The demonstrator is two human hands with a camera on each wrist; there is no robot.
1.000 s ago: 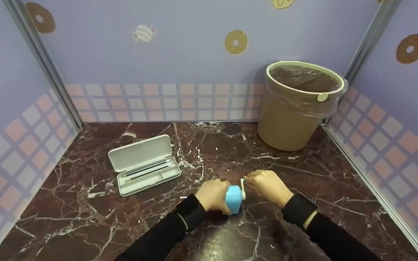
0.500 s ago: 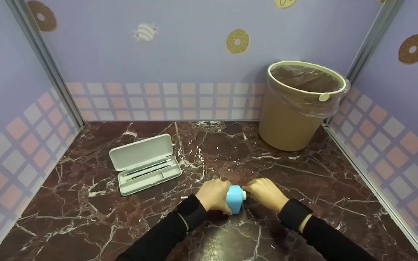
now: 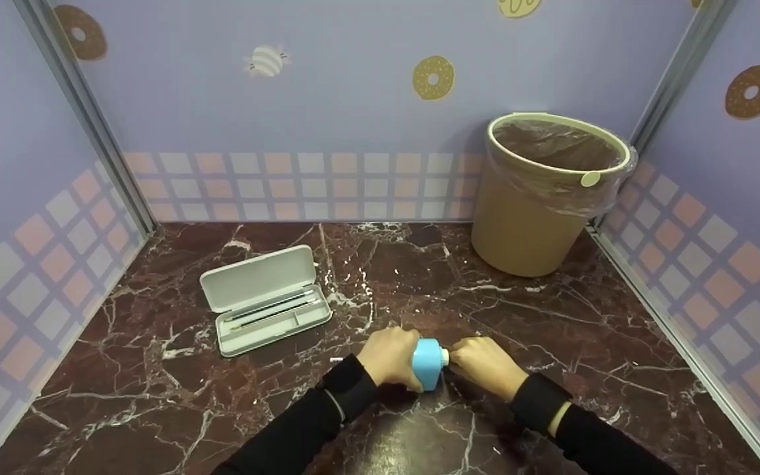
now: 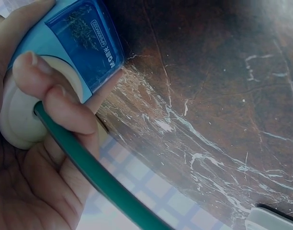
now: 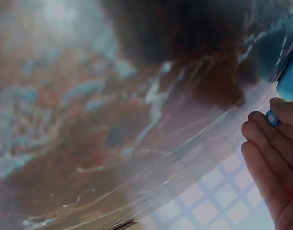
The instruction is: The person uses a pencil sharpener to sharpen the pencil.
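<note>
My left hand (image 3: 386,356) grips a blue crank pencil sharpener (image 3: 426,364) low over the table, near the front middle. In the left wrist view, a green pencil (image 4: 96,172) goes into the round cream-coloured front of the sharpener, with my fingers curled beside it. Shavings show through the clear blue drawer (image 4: 86,43). My right hand (image 3: 485,363) is at the crank side, thumb and fingers pinching the small crank knob (image 5: 271,118). From the head view, the crank arm is mostly hidden behind the right fingers.
An open pale pencil case (image 3: 273,328) with pencils in it lies to the left. At the back right stands a tan bin (image 3: 525,231) with a clear liner. White crumbs (image 3: 367,290) are scattered on the dark marbled table (image 3: 156,409). Patterned walls enclose three sides.
My right hand has come down and nearer to me, turning the crank from pointing away to a lower position. The left hand and sharpener stay nearly in place.
</note>
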